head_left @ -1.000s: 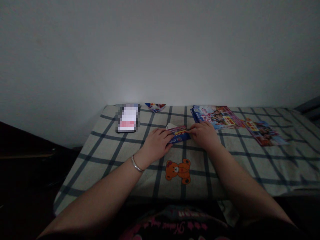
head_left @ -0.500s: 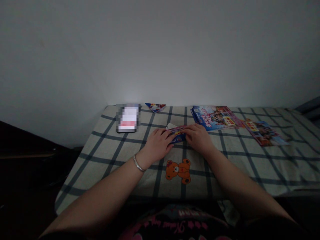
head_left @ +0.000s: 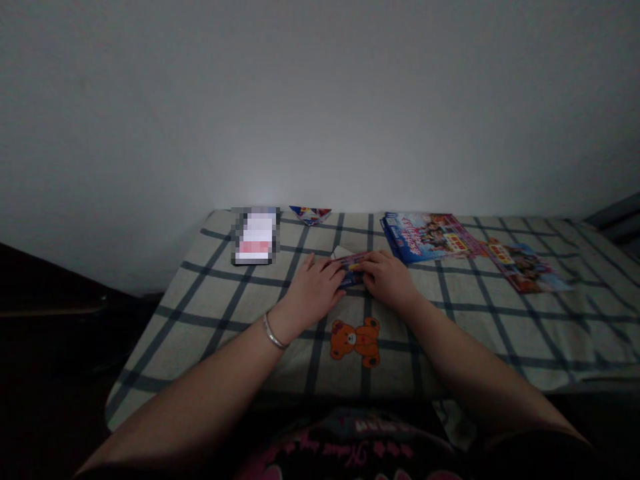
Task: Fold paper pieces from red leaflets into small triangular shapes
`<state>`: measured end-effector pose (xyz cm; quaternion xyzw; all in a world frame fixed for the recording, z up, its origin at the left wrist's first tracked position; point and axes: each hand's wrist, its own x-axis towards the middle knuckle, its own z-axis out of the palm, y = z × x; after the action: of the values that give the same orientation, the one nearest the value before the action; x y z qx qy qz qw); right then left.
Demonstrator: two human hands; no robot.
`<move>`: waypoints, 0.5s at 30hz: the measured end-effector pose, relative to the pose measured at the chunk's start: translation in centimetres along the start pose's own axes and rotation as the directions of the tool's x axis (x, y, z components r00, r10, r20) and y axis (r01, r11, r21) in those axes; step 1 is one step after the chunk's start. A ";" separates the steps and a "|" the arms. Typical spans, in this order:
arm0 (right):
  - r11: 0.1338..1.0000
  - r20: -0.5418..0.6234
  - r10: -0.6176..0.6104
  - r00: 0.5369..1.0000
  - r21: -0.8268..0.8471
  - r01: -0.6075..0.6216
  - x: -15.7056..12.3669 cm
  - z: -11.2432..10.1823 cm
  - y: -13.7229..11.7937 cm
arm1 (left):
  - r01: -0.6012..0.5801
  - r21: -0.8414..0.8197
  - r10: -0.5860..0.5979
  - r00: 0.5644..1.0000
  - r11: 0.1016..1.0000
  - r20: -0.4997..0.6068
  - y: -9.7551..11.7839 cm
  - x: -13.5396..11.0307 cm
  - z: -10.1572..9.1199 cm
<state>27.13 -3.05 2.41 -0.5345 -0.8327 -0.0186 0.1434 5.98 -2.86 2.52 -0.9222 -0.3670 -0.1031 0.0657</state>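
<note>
A folded flyer [head_left: 351, 277], blue and pink with bright print, lies on the cloth between my hands, partly covered by my fingers. A pale corner of paper sticks out just behind it. My left hand [head_left: 313, 288], with a silver bangle at the wrist, is closed on the flyer's left part, fingers on top and thumb at the near edge. On the other side my right hand [head_left: 393, 283] pinches the flyer's right part with bent fingers. Its thumb is mostly hidden.
A checked cloth [head_left: 250, 303] with a printed bear covers the table. At the back left lies a lit, blurred phone [head_left: 256, 237], with a small folded paper piece [head_left: 311, 215] beside it. Stacked flyers [head_left: 425, 235] and another flyer [head_left: 525, 267] lie right. A wall stands behind.
My right hand has slid slightly left along the folded flyer, closer to my left hand. The left hand stays almost in place on it.
</note>
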 end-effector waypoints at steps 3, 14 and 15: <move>0.999 0.014 0.039 0.999 -0.032 -0.038 -0.1 -0.3 0.0 | 0.024 -0.003 -0.024 0.999 1.000 0.026 -0.3 -0.2 -0.8; 0.990 0.040 0.067 0.997 -0.130 -0.061 -0.5 -0.7 0.4 | 0.028 0.026 -0.029 0.998 0.999 0.055 -2.5 -1.2 -2.2; 0.989 0.042 0.071 0.997 -0.136 -0.065 -0.5 -0.8 0.4 | 0.028 0.027 -0.029 0.998 0.999 0.052 -2.6 -1.2 -2.2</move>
<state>27.87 -3.47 3.01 -0.5713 -0.8140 -0.0575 0.0880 3.04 -2.26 4.44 -0.9183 -0.3829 -0.0749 0.0667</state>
